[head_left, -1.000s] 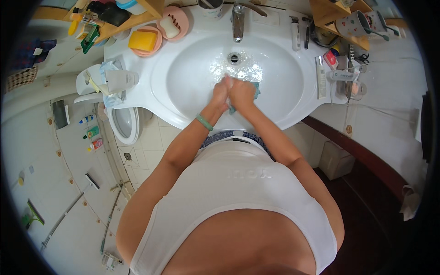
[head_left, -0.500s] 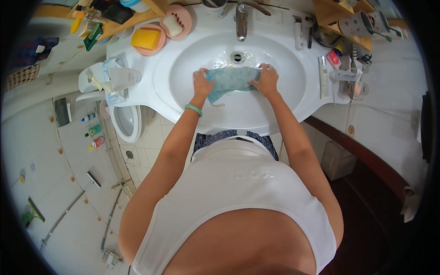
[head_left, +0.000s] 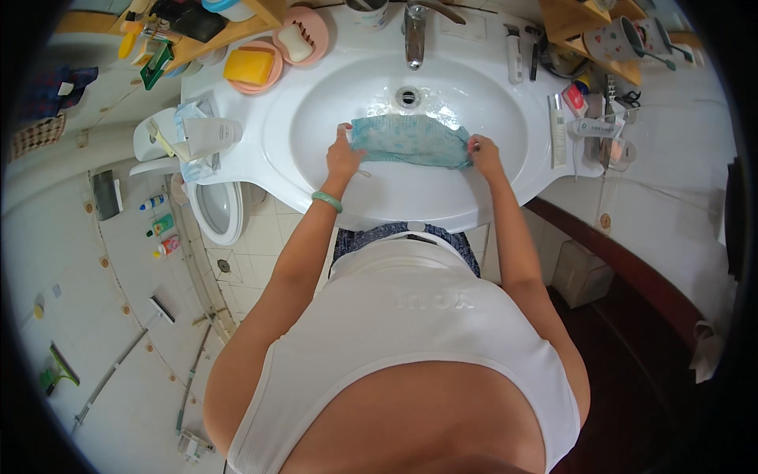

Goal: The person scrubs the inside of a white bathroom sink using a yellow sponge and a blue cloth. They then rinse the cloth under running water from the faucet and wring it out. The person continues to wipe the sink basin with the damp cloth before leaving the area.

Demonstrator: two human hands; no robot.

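A wet teal cloth [head_left: 410, 141], lighter in its middle, is stretched sideways in the white oval washbasin [head_left: 434, 197], just in front of the drain. A short pale loop sticks out near its lower left corner. My left hand [head_left: 343, 156], with a green bangle at the wrist, holds the left edge between thumb and fingers. At the other end my right hand [head_left: 486, 156] is closed on the right edge of the cloth. Its fingertips are partly hidden. Water glistens around the drain [head_left: 408, 98], below the chrome faucet [head_left: 414, 39].
On the counter's left are a yellow soap block [head_left: 249, 66] and a white soap bar [head_left: 295, 43] in pink dishes. A white cup [head_left: 212, 137] stands farther left. Tubes [head_left: 557, 133] lie at the right edge. Wooden shelves [head_left: 229, 35] overhang both back corners.
My right hand has moved right and slightly nearer with its end of the cloth. The cloth is now spread wider and flatter. My left hand has shifted slightly left and nearer.
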